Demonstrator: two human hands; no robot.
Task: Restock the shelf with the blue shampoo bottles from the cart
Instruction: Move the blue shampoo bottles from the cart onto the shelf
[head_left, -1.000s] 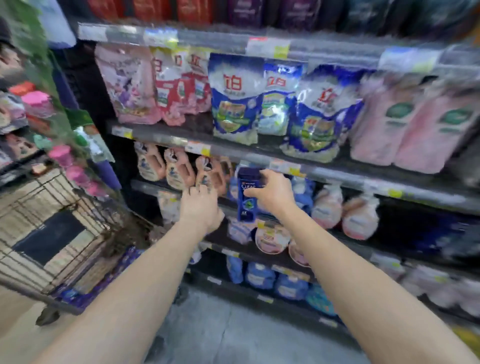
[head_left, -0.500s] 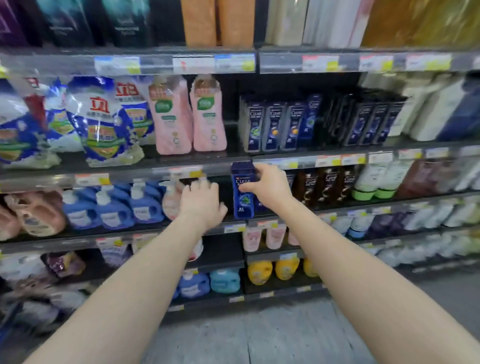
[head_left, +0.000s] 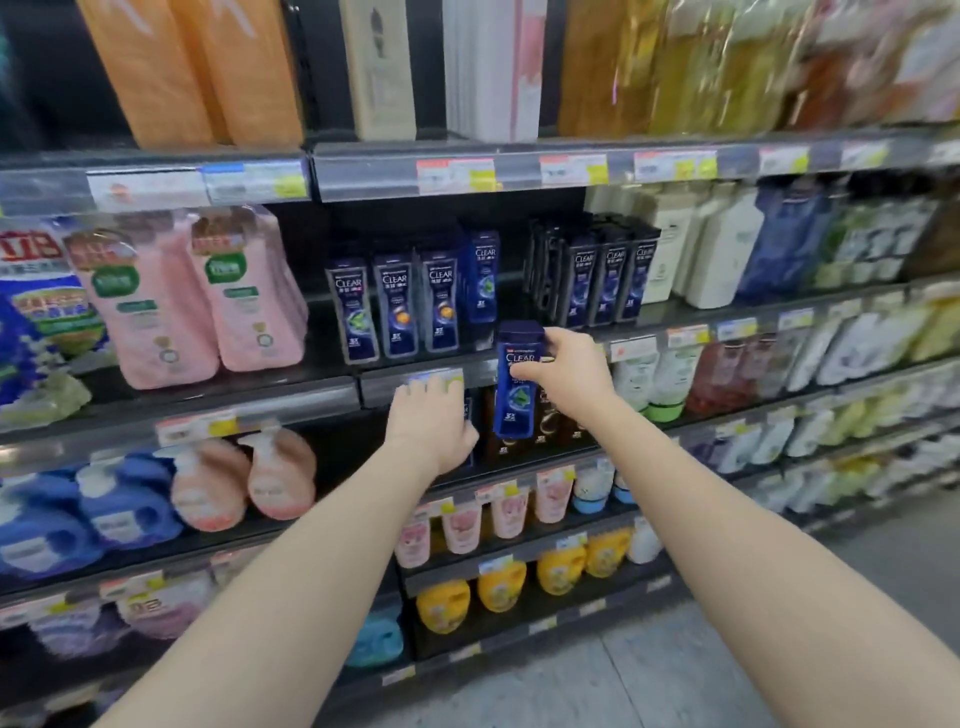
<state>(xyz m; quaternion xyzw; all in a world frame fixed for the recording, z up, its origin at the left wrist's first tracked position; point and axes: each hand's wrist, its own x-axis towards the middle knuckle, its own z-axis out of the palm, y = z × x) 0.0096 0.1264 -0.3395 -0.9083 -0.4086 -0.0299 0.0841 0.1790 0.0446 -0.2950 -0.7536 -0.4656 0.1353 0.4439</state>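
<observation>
Right hand (head_left: 563, 374) grips one blue shampoo bottle (head_left: 516, 387) near its top, fingers and thumb curled round it. The bottle is upright, just below and right of the shelved row of blue bottles (head_left: 400, 306), and not yet set down. Left hand (head_left: 431, 421) holds nothing, fingers straight, just below that row at the shelf (head_left: 379, 389) lip; contact cannot be told. Judged progress: several bottles already stand in the row, with room at its right end for this one. The cart is out of view, so remaining stock cannot be counted.
</observation>
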